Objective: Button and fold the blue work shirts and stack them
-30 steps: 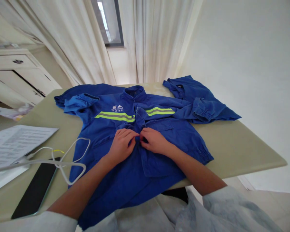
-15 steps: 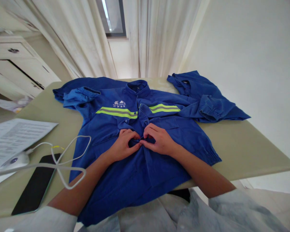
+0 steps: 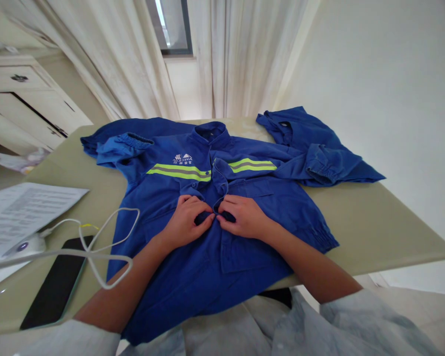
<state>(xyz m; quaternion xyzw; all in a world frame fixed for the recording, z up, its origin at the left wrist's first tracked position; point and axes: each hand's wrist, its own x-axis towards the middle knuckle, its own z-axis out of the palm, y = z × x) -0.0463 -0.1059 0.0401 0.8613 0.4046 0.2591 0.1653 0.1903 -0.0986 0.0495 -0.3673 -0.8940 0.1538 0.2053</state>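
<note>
A blue work jacket [image 3: 163, 198] with yellow-green and grey stripes lies front up before me, its collar at the far side. My left hand [image 3: 190, 220] pinches the front placket from the left, thumb and fingertips together. Opposite it, my right hand [image 3: 243, 216] pinches the other front edge, and the fingertips of both hands nearly meet at the middle. What sits between the fingertips is too small to make out. Above my hands the front gapes, with snap buttons showing on the left edge. Farther up, near the stripe, the front edges lie together.
The jacket is spread on a table [image 3: 385, 222] with a pale green top. At the left are a black phone [image 3: 55, 284], a white cable [image 3: 113, 242], a white device [image 3: 31, 244] and printed papers [image 3: 25, 207]. More folded blue cloth [image 3: 311, 126] lies at the back right.
Both hands stay at the jacket's front, with small finger shifts. The right front edge above them has curled open more, and its lower part has turned, showing the placket's inside.
</note>
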